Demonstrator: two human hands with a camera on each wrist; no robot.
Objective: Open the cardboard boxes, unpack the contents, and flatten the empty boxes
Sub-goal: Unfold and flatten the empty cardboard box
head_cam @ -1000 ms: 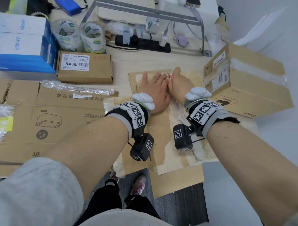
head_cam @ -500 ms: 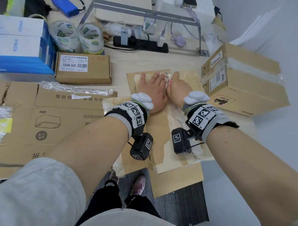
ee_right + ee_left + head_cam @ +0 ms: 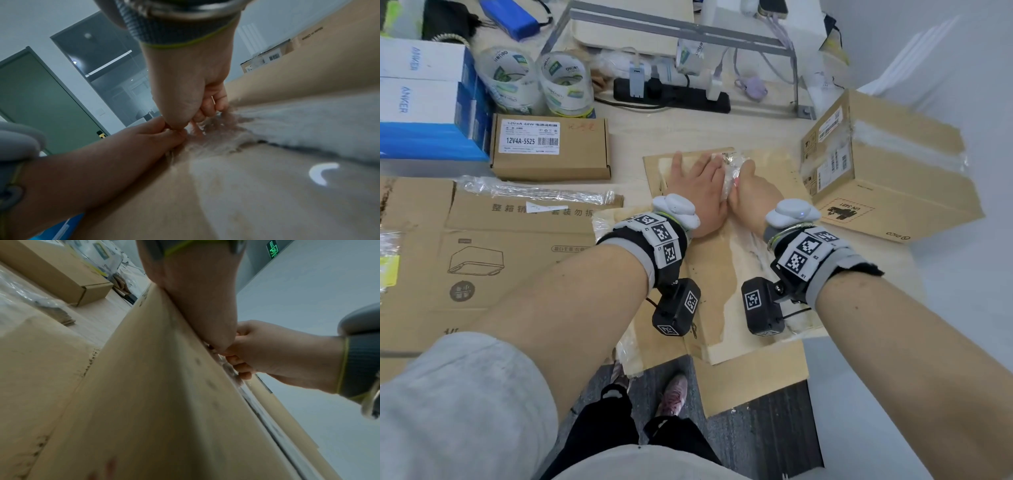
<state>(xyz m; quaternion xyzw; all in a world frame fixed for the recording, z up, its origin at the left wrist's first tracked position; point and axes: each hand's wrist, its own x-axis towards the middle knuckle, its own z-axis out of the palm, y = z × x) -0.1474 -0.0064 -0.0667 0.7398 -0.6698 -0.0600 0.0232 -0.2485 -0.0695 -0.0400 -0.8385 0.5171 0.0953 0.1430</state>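
- Two hands work one flattened cardboard box point(image 3: 722, 281): left hand point(image 3: 697, 192), fingers spread, presses it down.
- Right hand point(image 3: 748, 192) fingers pinch crinkled clear tape point(image 3: 729, 171); thin, sticky, probably tear-prone, so grip near the cardboard.

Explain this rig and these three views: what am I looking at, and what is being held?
No robot: a person works with bare hands, wearing tagged wristbands with small cameras. The wide picture is from a head camera looking down; the other two look along each wrist. A flattened box lies on the desk. The left hand presses flat on it. The right hand grips crumpled clear tape stuck to it, apparently peeling it. Nearby: a taped box, a small labelled box, tape rolls, more flat cardboard.
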